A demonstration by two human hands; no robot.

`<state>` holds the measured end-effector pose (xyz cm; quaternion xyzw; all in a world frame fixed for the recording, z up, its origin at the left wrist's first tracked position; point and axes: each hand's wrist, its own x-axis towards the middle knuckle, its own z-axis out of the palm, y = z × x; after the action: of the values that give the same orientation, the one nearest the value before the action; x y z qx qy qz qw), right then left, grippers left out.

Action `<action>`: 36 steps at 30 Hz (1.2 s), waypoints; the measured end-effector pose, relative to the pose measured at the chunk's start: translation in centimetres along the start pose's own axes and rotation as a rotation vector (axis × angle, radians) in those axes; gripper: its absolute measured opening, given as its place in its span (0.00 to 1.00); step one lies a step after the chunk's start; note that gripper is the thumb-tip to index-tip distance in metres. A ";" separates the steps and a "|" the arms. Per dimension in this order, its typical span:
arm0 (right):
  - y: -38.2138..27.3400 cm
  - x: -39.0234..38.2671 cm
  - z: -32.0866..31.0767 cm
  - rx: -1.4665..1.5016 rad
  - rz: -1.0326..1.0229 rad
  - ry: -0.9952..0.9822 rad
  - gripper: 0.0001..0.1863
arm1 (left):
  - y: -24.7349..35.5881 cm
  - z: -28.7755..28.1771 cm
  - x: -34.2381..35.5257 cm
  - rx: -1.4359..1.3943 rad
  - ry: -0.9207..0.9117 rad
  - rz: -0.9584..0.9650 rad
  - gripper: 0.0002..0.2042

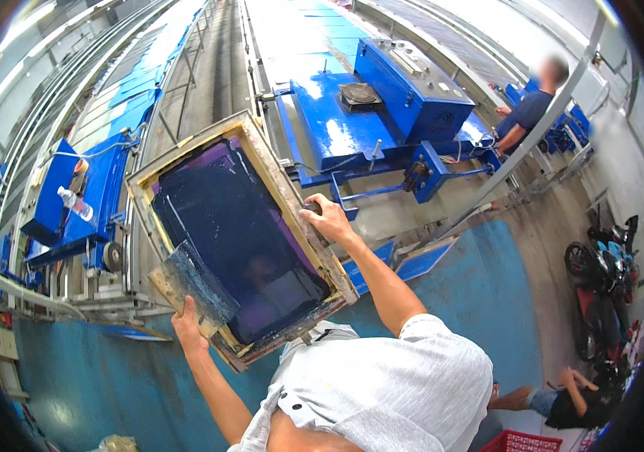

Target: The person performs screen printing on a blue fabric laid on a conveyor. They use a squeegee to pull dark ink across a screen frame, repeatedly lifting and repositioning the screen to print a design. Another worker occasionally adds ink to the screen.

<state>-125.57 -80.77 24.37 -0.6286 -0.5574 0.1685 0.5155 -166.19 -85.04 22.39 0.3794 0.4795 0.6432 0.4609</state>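
I hold a tilted screen-printing frame (228, 226) with dark ink over a purple mesh, close in front of my body. My left hand (190, 324) is closed at the frame's lower left, on a squeegee (186, 282) with a wooden bar and a translucent, ink-smeared blade lying over the frame's edge; whether it also grips the frame is unclear. My right hand (325, 218) is closed on the frame's upper right side, around a small dark piece there that I cannot make out.
Blue machines (389, 98) on long rail tables stand ahead, another (96, 188) with a bottle at left. A person (525, 113) works at the right; another (570, 399) reclines lower right near parked motorbikes (593, 279) and a red basket (517, 441). A metal pole (517, 158) crosses the right side.
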 end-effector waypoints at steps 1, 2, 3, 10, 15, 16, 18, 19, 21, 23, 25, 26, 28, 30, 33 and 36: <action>-0.6 0.0 0.3 0.000 0.032 0.023 0.24 | -0.9 -0.7 1.3 -0.045 -0.017 -0.003 0.28; -0.1 0.0 0.9 0.034 -0.006 0.077 0.23 | -0.8 -0.5 2.1 -0.079 -0.044 0.000 0.29; 0.7 0.1 1.7 0.069 -0.046 0.129 0.21 | 0.0 -0.1 1.4 -0.076 -0.051 0.002 0.28; -2.2 2.4 3.1 0.184 -0.006 0.176 0.19 | 1.3 -1.9 3.2 -0.186 -0.173 0.068 0.26; -2.3 2.7 2.8 0.119 0.044 0.187 0.21 | 3.9 -0.2 2.0 -0.192 -0.178 0.053 0.25; -2.5 3.2 2.5 0.113 0.044 0.193 0.21 | 4.4 0.3 2.3 -0.208 -0.190 0.050 0.25; -2.9 2.5 2.4 0.110 0.014 0.211 0.20 | 3.9 0.0 2.9 -0.229 -0.185 0.081 0.25; -3.0 2.6 2.7 0.103 0.008 0.206 0.21 | 3.8 -0.3 2.9 -0.240 -0.191 0.091 0.25; -2.8 2.1 3.0 0.107 -0.022 0.226 0.21 | 3.6 -0.4 2.2 -0.271 -0.242 0.092 0.25; -3.8 1.9 1.8 0.118 -0.037 0.216 0.21 | 3.9 -0.2 3.4 -0.229 -0.285 0.090 0.25; -3.4 -0.6 1.3 0.143 -0.020 0.279 0.21 | 3.7 -1.3 3.2 -0.211 -0.320 0.115 0.23; -2.5 -2.5 2.0 0.158 -0.009 0.330 0.21 | 3.8 -2.0 2.7 -0.190 -0.347 0.118 0.22; -2.3 -5.3 1.2 0.206 0.011 0.389 0.20 | 4.4 -2.3 1.7 -0.163 -0.391 0.152 0.22; -3.2 -9.7 0.9 0.269 0.075 0.464 0.20 | 5.9 -3.1 1.7 -0.130 -0.499 0.165 0.20; -3.6 -17.7 0.1 0.327 0.183 0.571 0.19 | 9.1 -4.3 -1.0 0.013 -0.578 0.128 0.19; -5.3 -19.4 -1.2 0.318 0.170 0.679 0.18 | 9.7 -2.6 0.4 -0.018 -0.674 0.134 0.19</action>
<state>-133.64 -99.09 22.27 -0.6048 -0.2677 0.0769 0.7461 -170.96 -86.50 31.12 0.5972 0.2687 0.5148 0.5533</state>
